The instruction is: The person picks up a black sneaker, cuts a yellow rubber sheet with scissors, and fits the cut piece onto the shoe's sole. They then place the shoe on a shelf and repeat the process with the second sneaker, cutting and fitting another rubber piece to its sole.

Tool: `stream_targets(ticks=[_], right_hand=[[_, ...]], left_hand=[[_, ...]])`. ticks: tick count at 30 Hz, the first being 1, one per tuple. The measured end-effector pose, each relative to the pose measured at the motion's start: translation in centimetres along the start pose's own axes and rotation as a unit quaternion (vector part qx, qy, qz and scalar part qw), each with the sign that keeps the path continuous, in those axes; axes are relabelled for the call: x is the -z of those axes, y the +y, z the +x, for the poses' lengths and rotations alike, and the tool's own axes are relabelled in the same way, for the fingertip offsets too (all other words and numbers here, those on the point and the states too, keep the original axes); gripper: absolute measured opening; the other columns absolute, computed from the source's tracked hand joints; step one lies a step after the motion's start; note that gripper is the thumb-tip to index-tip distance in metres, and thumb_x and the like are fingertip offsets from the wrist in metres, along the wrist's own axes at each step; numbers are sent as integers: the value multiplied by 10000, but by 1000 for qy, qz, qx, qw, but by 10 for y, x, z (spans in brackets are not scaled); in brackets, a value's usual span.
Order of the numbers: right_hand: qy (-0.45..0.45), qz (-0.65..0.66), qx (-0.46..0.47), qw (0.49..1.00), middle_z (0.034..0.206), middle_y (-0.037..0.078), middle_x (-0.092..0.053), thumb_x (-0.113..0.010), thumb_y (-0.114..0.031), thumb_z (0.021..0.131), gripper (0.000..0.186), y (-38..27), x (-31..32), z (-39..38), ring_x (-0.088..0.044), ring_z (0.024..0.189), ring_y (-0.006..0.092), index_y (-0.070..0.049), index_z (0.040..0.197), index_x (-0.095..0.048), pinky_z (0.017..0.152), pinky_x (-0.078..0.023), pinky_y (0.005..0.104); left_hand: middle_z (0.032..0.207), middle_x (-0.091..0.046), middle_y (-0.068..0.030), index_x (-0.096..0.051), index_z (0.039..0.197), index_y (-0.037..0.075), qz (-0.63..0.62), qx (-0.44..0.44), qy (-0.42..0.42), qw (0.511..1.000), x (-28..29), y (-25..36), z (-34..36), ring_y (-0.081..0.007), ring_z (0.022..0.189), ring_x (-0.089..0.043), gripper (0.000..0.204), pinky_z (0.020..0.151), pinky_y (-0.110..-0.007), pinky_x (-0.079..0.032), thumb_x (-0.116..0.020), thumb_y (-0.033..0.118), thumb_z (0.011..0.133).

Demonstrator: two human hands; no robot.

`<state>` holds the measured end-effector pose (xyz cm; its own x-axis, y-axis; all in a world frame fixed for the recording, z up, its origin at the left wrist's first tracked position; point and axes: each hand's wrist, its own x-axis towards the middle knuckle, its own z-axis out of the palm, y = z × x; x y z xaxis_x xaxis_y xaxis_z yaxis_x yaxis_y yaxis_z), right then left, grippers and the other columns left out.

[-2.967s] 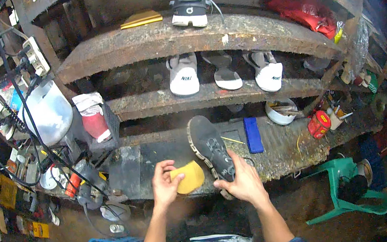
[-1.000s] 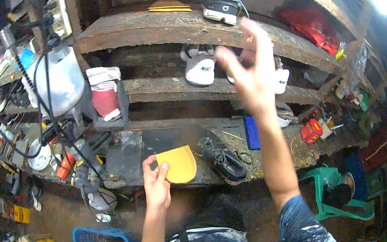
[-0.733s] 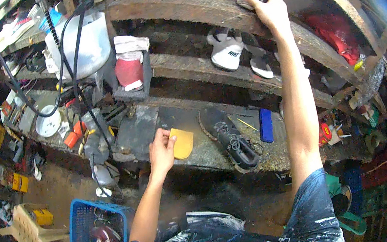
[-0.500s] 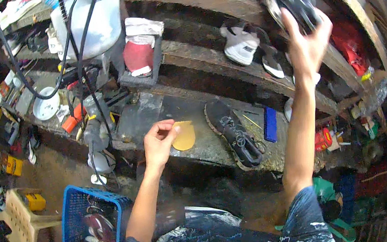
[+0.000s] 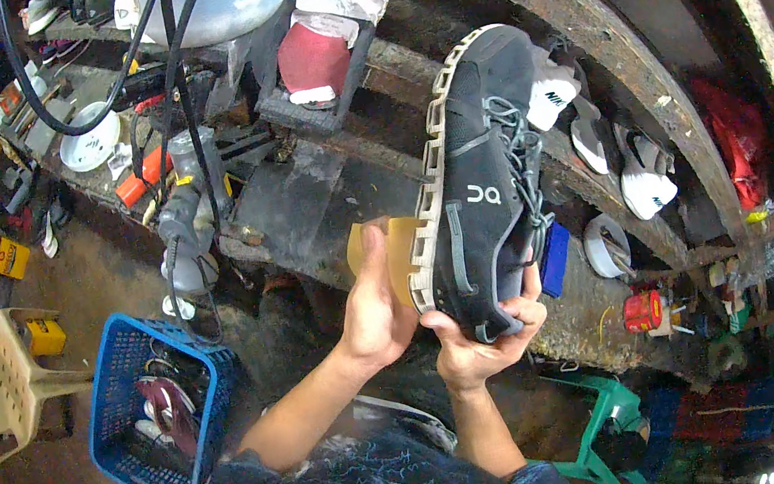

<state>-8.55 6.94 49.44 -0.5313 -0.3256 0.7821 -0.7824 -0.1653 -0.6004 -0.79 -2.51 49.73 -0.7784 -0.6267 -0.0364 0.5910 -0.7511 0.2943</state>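
A black sneaker (image 5: 469, 153) with grey laces and a pale, segmented sole is held up in front of me, toe pointing away. My right hand (image 5: 477, 359) grips it at the heel, fingers reaching into the collar and thumb by the sole. In my left hand (image 5: 370, 326) is a thin tan sheet piece (image 5: 401, 248), its thumb lying over it. That piece sits right beside the sole's rear half, seemingly touching it. Behind the sneaker, part of the worn workbench (image 5: 291, 212) is hidden.
A blue box (image 5: 554, 259) and a bowl (image 5: 607, 246) stand right of the sneaker. Shoes, including a white-and-grey sneaker (image 5: 646, 186), line the shelf behind. Left are a grey power tool (image 5: 184, 208), hanging black cables (image 5: 186, 102), a blue basket (image 5: 101, 419) and a beige stool (image 5: 10, 388).
My right hand has come down from the upper-right shelf to the middle, beside my left. A black sneaker is in it; whether the same one is unclear. The tan piece now meets the sole.
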Motion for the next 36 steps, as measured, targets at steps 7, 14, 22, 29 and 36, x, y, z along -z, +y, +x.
stream_targets(ticks=[7, 14, 22, 29, 36], right_hand=[[-40, -2, 23, 999, 1525, 336, -423, -1029, -422, 639, 829, 1, -4, 0, -538, 1376, 503, -191, 1158, -425, 1102, -519, 552], [-60, 14, 38, 997, 1540, 339, -412, -1036, -408, 631, 840, 3, -9, -5, -522, 1398, 500, -189, 1172, -432, 1122, -507, 559], [-256, 39, 84, 962, 1594, 365, -436, -983, -399, 716, 541, 3, -11, -32, -396, 1525, 510, -133, 1053, -654, 1255, -261, 641], [-298, -4, -23, 954, 1618, 210, -481, -741, -368, 946, 640, 29, -2, -26, -353, 1552, 440, -75, 1487, -564, 1289, -197, 594], [-387, -260, -90, 880, 1509, 248, -523, -830, -311, 864, 825, 84, -51, -38, -429, 1444, 446, 33, 1516, -460, 1254, -271, 573]], left_hand=[[1474, -613, -83, -475, 1535, 109, 25, 26, -9, 999, -4, 0, -8, -227, 1340, -600, 590, 1152, -417, -476, -285, 525, 1163], [1467, -627, -91, -481, 1544, 93, -3, 24, 8, 1000, 4, 4, -16, -228, 1335, -611, 631, 1157, -408, -481, -292, 551, 1152], [1475, -636, -100, -520, 1536, 99, -20, 22, 61, 998, 72, 23, -53, -269, 1308, -640, 688, 1127, -427, -507, -332, 616, 1123], [1454, -623, -183, -475, 1553, 47, 9, -5, 152, 988, 117, 47, -101, -381, 1239, -650, 776, 975, -519, -571, -445, 650, 1065], [1526, -557, -222, -386, 1619, 55, 73, 42, 118, 989, 130, 47, -123, -436, 1305, -606, 844, 1050, -573, -539, -466, 670, 1046]])
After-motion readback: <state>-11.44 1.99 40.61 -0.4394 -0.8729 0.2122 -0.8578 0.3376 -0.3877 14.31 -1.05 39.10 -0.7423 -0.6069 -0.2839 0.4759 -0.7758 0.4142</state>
